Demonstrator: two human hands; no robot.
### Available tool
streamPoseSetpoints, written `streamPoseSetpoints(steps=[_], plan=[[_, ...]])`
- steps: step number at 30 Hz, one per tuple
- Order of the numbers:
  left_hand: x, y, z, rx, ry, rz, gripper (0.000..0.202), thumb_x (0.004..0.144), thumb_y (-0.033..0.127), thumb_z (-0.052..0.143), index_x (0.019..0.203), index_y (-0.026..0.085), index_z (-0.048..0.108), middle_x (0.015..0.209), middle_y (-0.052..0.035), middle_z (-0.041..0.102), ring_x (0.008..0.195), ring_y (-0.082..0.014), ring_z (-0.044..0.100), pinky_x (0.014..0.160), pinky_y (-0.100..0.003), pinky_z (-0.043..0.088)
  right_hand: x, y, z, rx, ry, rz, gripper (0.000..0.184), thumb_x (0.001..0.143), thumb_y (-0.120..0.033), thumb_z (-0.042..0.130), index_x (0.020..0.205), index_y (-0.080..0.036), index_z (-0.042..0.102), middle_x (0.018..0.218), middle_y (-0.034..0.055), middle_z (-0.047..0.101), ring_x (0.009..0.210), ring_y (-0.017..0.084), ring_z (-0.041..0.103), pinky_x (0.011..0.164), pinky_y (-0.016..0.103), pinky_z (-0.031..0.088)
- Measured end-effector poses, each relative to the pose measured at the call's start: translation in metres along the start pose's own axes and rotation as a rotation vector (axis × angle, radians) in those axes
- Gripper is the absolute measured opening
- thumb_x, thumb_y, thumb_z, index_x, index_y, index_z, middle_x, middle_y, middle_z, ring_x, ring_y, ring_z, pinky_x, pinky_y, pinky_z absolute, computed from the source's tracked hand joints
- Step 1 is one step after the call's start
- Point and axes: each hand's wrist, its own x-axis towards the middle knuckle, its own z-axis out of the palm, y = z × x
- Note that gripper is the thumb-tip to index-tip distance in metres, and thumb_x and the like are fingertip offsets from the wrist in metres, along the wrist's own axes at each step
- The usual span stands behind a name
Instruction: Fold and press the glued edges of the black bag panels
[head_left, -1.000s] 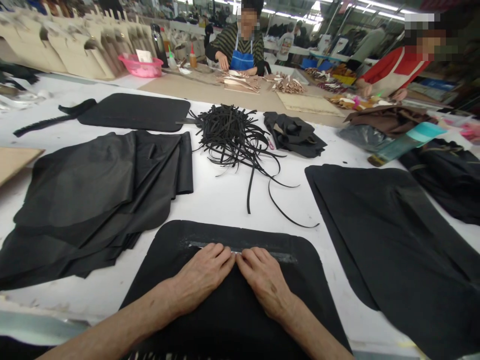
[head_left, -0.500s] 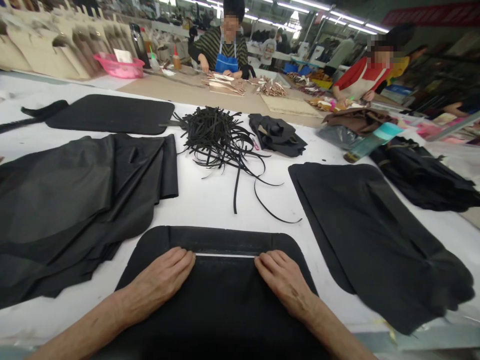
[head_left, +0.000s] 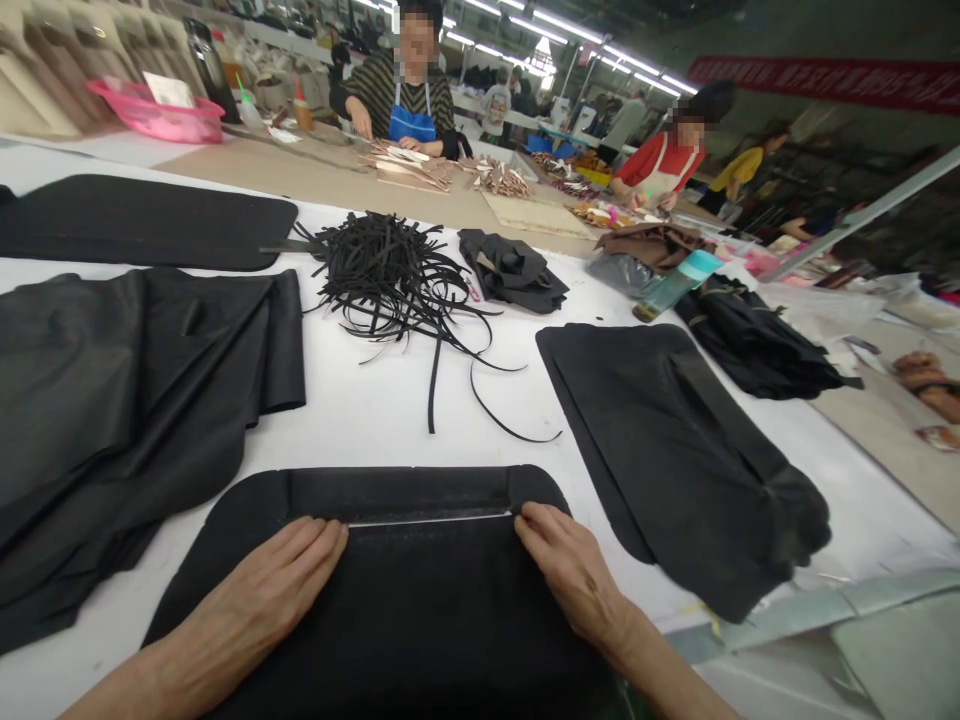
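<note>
A black rounded fabric panel (head_left: 420, 610) lies on the white table (head_left: 390, 400) right in front of me, its far edge folded toward me into a band (head_left: 397, 492) with a thin pale line along the fold. My left hand (head_left: 259, 600) lies flat on the panel at the left end of that fold, fingers stretched out. My right hand (head_left: 570, 570) presses flat at the right end, fingertips on the fold. Neither hand holds anything.
A heap of black strips (head_left: 382, 270) lies mid-table. Stacks of black fabric sit to the left (head_left: 112, 400) and right (head_left: 667, 440), with another black panel (head_left: 142, 220) at the far left. Two people (head_left: 405, 90) work at the far table. A pink basin (head_left: 154, 112) stands far left.
My hands have slid apart along the folded edge, from touching at the middle to its two ends. The view has shifted to the right.
</note>
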Motion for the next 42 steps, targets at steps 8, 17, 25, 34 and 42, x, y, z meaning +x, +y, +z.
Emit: streamPoseSetpoints(steps=[8, 17, 25, 34, 42], plan=[[0.002, -0.001, 0.001, 0.016, 0.013, 0.016, 0.052, 0.069, -0.010, 0.029, 0.101, 0.010, 0.063, 0.099, -0.0091, 0.066, 0.090, -0.0227, 0.059, 0.082, -0.036, 0.046, 0.001, -0.006, 0.000, -0.020, -0.071, 0.004, 0.034, 0.087, -0.005, 0.039, 0.118, -0.011, 0.052, 0.105, 0.0122, 0.056, 0.092, 0.024, 0.051, 0.079, 0.038, 0.049], [-0.003, 0.005, -0.002, -0.175, -0.303, -0.108, 0.049, 0.076, 0.004, 0.042, 0.124, 0.007, 0.046, 0.119, -0.0120, 0.055, 0.108, -0.0241, 0.049, 0.099, -0.036, 0.038, -0.002, -0.001, 0.000, 0.093, 0.115, 0.136, 0.030, 0.088, -0.009, 0.035, 0.101, -0.019, 0.059, 0.099, 0.0078, 0.058, 0.086, 0.020, 0.057, 0.070, 0.032, 0.052], [0.004, 0.002, -0.013, -0.167, -0.342, -0.083, 0.043, 0.080, 0.008, 0.042, 0.123, 0.005, 0.046, 0.119, -0.0144, 0.054, 0.106, -0.0238, 0.049, 0.098, -0.036, 0.039, 0.067, -0.090, 0.009, 0.205, 0.166, -0.044, 0.034, 0.081, -0.003, 0.040, 0.107, -0.017, 0.057, 0.102, 0.0095, 0.059, 0.089, 0.022, 0.055, 0.077, 0.035, 0.049], [-0.003, -0.019, -0.005, -0.795, 0.102, -0.496, 0.030, 0.086, 0.005, 0.037, 0.093, 0.016, 0.064, 0.090, -0.0045, 0.063, 0.089, -0.0141, 0.056, 0.079, -0.026, 0.049, 0.091, -0.121, 0.031, 0.210, -0.007, -0.114, 0.045, 0.073, 0.005, 0.048, 0.115, -0.011, 0.052, 0.102, 0.0103, 0.055, 0.088, 0.024, 0.049, 0.078, 0.036, 0.048], [-0.030, -0.028, -0.016, -0.701, 0.172, -0.698, 0.032, 0.084, 0.005, 0.036, 0.092, 0.017, 0.064, 0.094, -0.0058, 0.063, 0.090, -0.0153, 0.056, 0.081, -0.032, 0.050, 0.098, -0.130, 0.022, 0.130, 0.027, -0.111, 0.034, 0.072, 0.004, 0.047, 0.100, -0.012, 0.058, 0.090, 0.0109, 0.054, 0.078, 0.025, 0.048, 0.066, 0.038, 0.048]])
